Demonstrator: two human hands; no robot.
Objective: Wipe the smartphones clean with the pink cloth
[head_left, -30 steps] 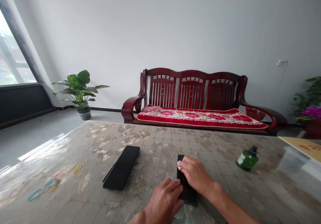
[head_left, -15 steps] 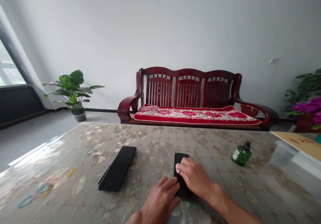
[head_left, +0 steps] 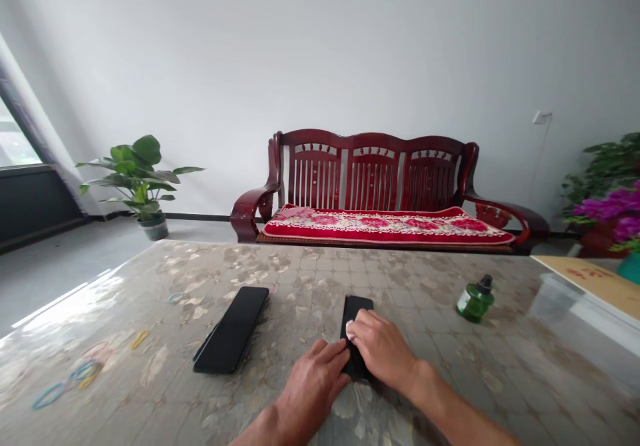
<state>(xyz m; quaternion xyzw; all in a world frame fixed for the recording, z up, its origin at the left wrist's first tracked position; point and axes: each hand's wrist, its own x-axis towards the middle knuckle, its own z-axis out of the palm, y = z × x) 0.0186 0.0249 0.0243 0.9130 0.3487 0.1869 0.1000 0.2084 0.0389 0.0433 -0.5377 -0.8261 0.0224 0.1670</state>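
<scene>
- Phones (head_left: pixel 233 331): two, flat on the tabletop (head_left: pixel 310 276).
- Bottle (head_left: pixel 473 303): one, green.
- Right hand (head_left: pixel 384 345): curled over the right phone (head_left: pixel 358 305), fingers pinching one white wad (head_left: pixel 350 327).
- Left hand (head_left: pixel 315 383): palm down, fingers together against that phone's edge.

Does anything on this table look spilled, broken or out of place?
Nothing looks spilled or broken. The colored bands on the left of the table look untidy: several lie in a loose tangle, with a yellow one and a blue one apart. The phone under the right hand and the green bottle show nothing odd.
</scene>
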